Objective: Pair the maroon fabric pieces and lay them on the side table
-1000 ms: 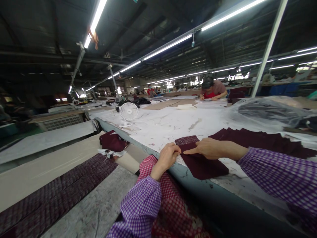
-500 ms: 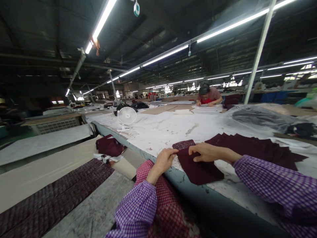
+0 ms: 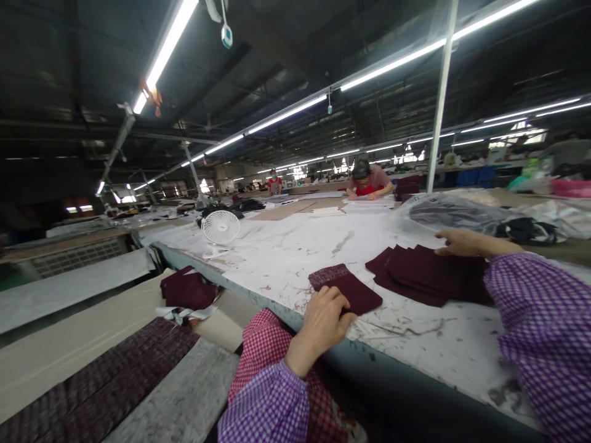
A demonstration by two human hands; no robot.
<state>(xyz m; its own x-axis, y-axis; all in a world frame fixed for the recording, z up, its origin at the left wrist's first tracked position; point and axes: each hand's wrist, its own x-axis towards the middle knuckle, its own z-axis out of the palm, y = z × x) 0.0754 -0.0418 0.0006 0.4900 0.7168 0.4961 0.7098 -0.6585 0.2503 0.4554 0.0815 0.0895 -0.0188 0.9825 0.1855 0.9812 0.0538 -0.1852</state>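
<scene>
A maroon fabric piece (image 3: 357,292) with a speckled strip (image 3: 329,275) along its far left end lies on the white-covered table. My left hand (image 3: 325,317) is at its near edge, fingers bent over the cloth and thumb low beside the edge; the fingertips are partly hidden. Farther right, several maroon fabric pieces (image 3: 425,271) lie in a fanned, overlapping stack. Over the far right part of that stack is my right hand (image 3: 473,242), fingers stretched to the left and holding nothing I can see. Whether it touches the stack is unclear.
A small white fan (image 3: 220,227) stands at the table's left edge. Clear plastic sheeting (image 3: 443,212) lies at the back right. Lower on the left are a maroon bundle (image 3: 191,289) and long speckled cloth (image 3: 115,369). Across the table, a person (image 3: 369,180) leans over papers.
My right hand has left the maroon piece and moved right to the fanned stack. The piece now lies flatter on the table, and my left hand has shifted onto its near edge. The view has turned right.
</scene>
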